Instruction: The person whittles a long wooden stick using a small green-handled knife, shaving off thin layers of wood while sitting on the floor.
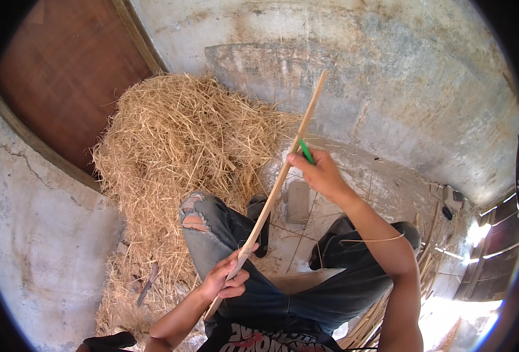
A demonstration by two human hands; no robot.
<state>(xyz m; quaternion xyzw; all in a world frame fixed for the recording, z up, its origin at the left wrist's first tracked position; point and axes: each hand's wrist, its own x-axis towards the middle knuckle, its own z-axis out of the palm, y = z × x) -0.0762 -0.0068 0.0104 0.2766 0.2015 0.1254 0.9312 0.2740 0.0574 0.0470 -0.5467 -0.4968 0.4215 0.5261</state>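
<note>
A long, flat wooden strip (271, 202) runs slantwise in front of me, from near my lap up toward the far wall. My left hand (227, 278) is wrapped round its lower part, above my left thigh. Farther up, my right hand (324, 176) is closed on a slim green tool (305, 151), pen-like in shape, whose upper end lies against the strip's edge. The thumb side of that hand is at the strip too. Whether the tool is a pen or a cutter does not show, since the fingers cover much of it.
A big heap of straw (177, 129) fills the left and far corner beside a brown door (66, 76). On the straw at lower left lies a knife (148, 284). A grey block (298, 202) rests on the tiled floor. Several thin strips (368, 322) lie at lower right.
</note>
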